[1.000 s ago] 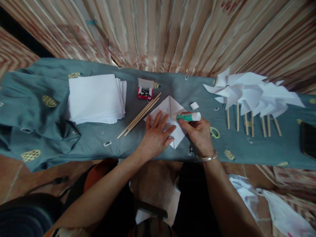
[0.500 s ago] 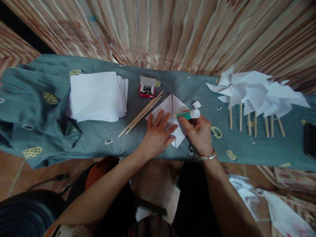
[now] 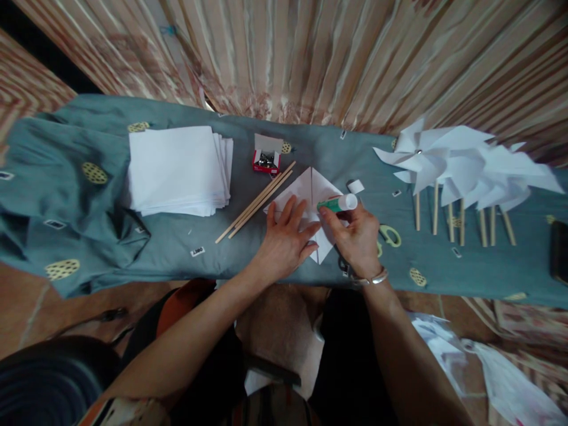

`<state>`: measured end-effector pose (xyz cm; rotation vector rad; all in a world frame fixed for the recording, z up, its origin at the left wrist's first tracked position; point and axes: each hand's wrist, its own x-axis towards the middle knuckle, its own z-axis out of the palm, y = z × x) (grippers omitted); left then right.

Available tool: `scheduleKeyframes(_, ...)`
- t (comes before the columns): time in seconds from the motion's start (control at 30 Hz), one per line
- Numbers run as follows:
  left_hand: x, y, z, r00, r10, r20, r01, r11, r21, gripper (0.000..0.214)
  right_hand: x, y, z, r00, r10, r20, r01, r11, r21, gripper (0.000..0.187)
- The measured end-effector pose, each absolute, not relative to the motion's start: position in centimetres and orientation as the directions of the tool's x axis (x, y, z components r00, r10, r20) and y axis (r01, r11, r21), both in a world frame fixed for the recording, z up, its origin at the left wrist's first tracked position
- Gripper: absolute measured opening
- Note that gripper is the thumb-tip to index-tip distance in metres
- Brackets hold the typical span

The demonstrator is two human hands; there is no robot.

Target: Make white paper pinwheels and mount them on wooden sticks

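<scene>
A white paper square (image 3: pixel 302 184) with cut slits lies cornerwise on the cloth in front of me. My left hand (image 3: pixel 287 239) rests flat on its left part, fingers spread. In my right hand (image 3: pixel 358 238) is a green and white glue stick (image 3: pixel 338 204), held nearly level with its tip end over the middle of the paper. The tip itself is too small to make out. Beside the paper lies the white glue cap (image 3: pixel 355 186). Yellow-green scissors handles (image 3: pixel 390 236) show to the right of my right hand, partly hidden by it.
Wooden sticks (image 3: pixel 260 198) lie left of the paper, near a red box of metal pins (image 3: pixel 267 160). A stack of white paper (image 3: pixel 173 171) sits further left. Several finished paper pinwheels (image 3: pixel 461 160) lie at the right, and a dark object (image 3: pixel 559 251) is at the table's right edge.
The glue stick has shifted slightly left and the right hand has moved with it, showing more of the scissors. My left hand stays on the paper. The whole view has shifted slightly.
</scene>
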<state>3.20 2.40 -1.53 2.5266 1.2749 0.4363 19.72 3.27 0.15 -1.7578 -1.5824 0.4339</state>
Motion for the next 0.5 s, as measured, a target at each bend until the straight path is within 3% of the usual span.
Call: scheduleKeyframes(0.5, 3.19, 2.42, -1.21, 0.566, 0.815, 0.125, 0.731, -0.566, 0.381, 0.046, 19.19, 3.04, 0.58, 0.086, 0.961, 0.264, 0.787, 0.097, -0.61, 0.031)
